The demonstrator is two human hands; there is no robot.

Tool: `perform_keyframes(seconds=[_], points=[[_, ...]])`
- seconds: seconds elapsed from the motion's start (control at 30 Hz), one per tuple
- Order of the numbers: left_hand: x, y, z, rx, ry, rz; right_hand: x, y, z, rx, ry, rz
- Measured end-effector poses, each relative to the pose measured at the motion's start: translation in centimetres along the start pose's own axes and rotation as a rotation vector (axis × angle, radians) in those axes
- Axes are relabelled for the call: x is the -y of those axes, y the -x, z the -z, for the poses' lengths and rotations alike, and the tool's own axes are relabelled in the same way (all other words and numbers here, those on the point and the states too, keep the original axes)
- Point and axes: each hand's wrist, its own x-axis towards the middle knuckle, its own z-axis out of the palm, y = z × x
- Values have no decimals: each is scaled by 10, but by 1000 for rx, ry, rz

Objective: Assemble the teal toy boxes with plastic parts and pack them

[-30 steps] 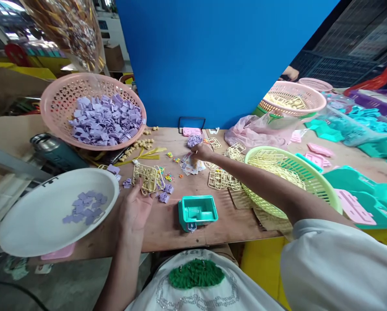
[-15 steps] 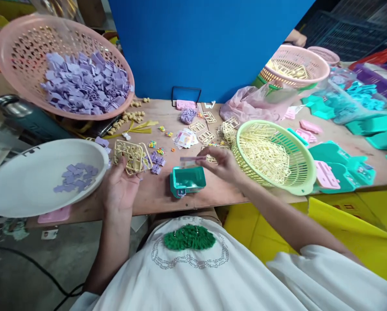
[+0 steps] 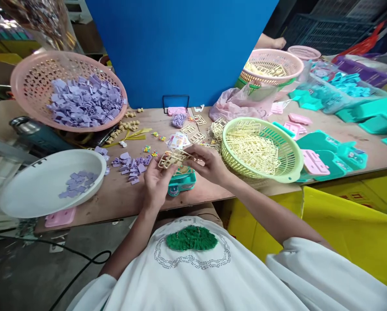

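My left hand (image 3: 156,181) is closed around a small stack of cream plastic frames (image 3: 171,158), thumb on the near side. At the stack's right end, the fingers of my right hand (image 3: 209,164) are bent together and pinch a cream frame's edge; the fingertips are partly hidden. Just below both hands, a small teal box (image 3: 186,185) stands on the table, its opening partly covered by them. Left of it lie loose lilac plastic pieces (image 3: 133,166). Printed cards (image 3: 178,141) and more cream frames (image 3: 196,137) lie beyond my hands.
A green basket (image 3: 292,166) of cream frames stands right, near teal shells (image 3: 329,149). To the left are a white bowl (image 3: 28,190) and a pink colander (image 3: 26,82) with lilac pieces. A blue panel (image 3: 180,47) rises behind. Another person's hand (image 3: 279,43) shows at upper right.
My left hand has moved right with the cream frames, over the teal box. My right hand no longer holds the thin pinkish strip and now meets the frames. The view has shifted slightly.
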Motion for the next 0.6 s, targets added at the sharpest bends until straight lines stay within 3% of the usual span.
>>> perform_keyframes(seconds=[0.17,0.27,0.43,0.5,0.6], points=[[-1,-1,25,80,-482,-117,-23,17,-6,20,131,159],[-1,-1,30,79,-552,-143,-33,24,-17,16,127,161],[9,-2,37,102,-469,-139,-43,31,-32,-162,65,38],[17,-4,46,156,-516,-153,-48,35,-33,-137,35,27],[32,-8,63,316,-792,-261,-55,38,-31,-76,77,67]])
